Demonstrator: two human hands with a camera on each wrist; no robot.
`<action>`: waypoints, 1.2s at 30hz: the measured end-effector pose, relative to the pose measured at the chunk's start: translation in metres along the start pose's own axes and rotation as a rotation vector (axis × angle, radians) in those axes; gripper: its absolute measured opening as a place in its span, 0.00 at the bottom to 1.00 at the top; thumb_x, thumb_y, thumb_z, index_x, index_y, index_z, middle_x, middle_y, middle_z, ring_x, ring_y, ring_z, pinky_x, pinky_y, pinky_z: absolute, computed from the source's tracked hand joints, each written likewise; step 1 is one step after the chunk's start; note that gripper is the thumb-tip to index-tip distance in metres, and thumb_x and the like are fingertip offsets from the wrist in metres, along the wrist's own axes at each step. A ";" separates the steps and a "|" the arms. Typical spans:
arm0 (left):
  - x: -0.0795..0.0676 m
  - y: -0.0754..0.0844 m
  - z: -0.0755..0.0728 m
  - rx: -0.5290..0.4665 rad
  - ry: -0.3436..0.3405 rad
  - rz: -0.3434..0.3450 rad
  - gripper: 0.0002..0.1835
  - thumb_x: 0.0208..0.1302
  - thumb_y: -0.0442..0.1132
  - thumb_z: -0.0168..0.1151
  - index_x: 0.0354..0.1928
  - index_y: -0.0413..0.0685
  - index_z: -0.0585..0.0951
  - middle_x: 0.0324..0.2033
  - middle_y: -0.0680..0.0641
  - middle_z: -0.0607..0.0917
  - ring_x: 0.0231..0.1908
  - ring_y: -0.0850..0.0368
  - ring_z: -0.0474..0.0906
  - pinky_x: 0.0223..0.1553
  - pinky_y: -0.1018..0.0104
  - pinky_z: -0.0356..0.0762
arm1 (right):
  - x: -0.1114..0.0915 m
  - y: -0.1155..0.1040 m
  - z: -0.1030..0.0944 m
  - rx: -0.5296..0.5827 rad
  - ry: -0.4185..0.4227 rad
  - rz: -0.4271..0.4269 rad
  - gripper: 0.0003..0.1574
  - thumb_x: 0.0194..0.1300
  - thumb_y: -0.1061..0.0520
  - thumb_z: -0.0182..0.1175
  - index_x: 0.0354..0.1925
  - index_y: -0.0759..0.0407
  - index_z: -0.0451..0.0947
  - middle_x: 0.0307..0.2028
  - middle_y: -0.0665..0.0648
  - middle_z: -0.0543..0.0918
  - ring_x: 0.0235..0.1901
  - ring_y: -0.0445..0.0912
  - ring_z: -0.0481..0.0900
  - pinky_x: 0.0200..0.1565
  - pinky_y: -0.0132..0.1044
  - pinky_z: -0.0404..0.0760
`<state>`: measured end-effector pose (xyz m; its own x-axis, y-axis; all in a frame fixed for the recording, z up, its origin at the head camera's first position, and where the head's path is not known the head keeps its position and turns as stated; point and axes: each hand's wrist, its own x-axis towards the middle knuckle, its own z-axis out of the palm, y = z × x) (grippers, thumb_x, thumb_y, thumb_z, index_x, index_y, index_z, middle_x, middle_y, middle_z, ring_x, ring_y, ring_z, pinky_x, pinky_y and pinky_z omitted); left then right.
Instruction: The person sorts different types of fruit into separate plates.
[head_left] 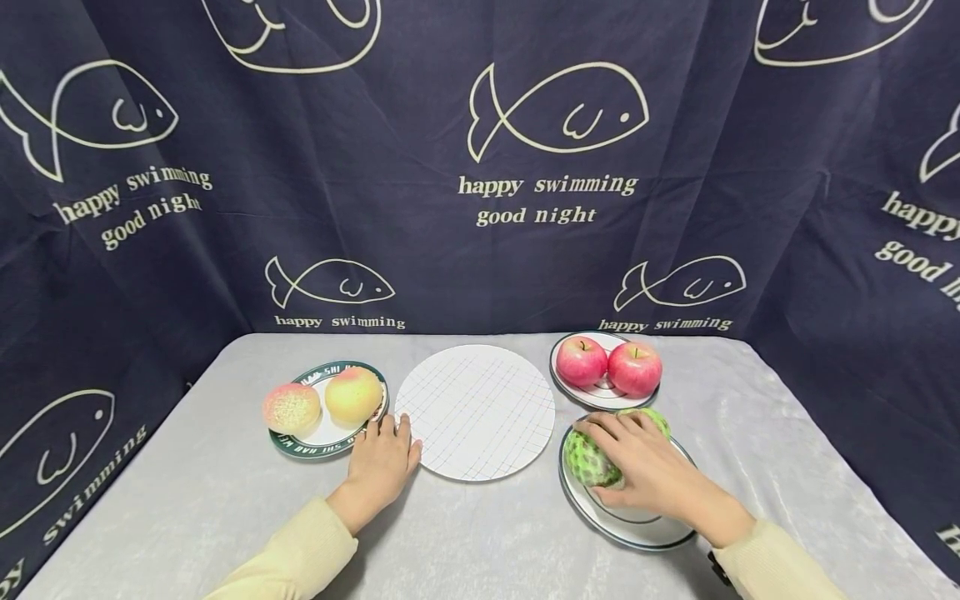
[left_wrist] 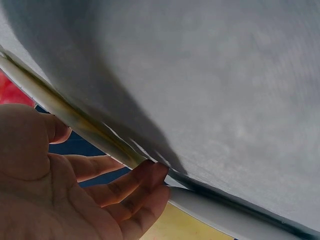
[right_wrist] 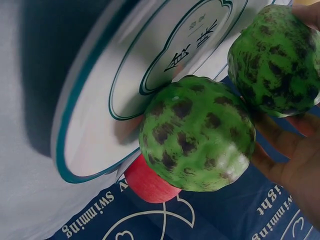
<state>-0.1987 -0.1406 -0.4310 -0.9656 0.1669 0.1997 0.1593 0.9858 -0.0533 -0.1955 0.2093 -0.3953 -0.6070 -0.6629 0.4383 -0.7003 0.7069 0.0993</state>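
Note:
My right hand (head_left: 645, 467) grips a bumpy green custard apple (head_left: 588, 458), thumb on the near side and fingers over the top. That same custard apple (right_wrist: 275, 60) shows at upper right in the right wrist view. A second custard apple (right_wrist: 197, 132) is beside it over the white plate with a dark rim (head_left: 637, 533). The hand partly hides this second fruit in the head view. My left hand (head_left: 381, 467) lies palm down with fingers extended, between the green-rimmed plate (head_left: 300, 450) and the round white checked mat (head_left: 476, 412). It holds nothing.
Two peaches, a left one (head_left: 291, 408) and a right one (head_left: 352, 396), sit on the green-rimmed plate. Behind the custard apples, a small plate (head_left: 600, 400) bears two red apples (head_left: 635, 369). A grey cloth (head_left: 480, 533) covers the table, and dark fish-print curtains (head_left: 420, 167) surround it.

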 end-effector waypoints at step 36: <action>-0.001 0.002 -0.003 -0.003 -0.007 0.000 0.26 0.66 0.49 0.47 0.56 0.35 0.72 0.44 0.35 0.76 0.48 0.38 0.71 0.44 0.49 0.71 | -0.011 0.002 0.004 -0.013 0.023 -0.080 0.48 0.26 0.40 0.72 0.50 0.56 0.73 0.45 0.51 0.77 0.43 0.48 0.74 0.52 0.46 0.62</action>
<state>-0.1968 -0.1392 -0.4284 -0.9669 0.1664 0.1932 0.1596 0.9859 -0.0505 -0.1914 0.2172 -0.4032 -0.5400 -0.7120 0.4489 -0.7414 0.6548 0.1467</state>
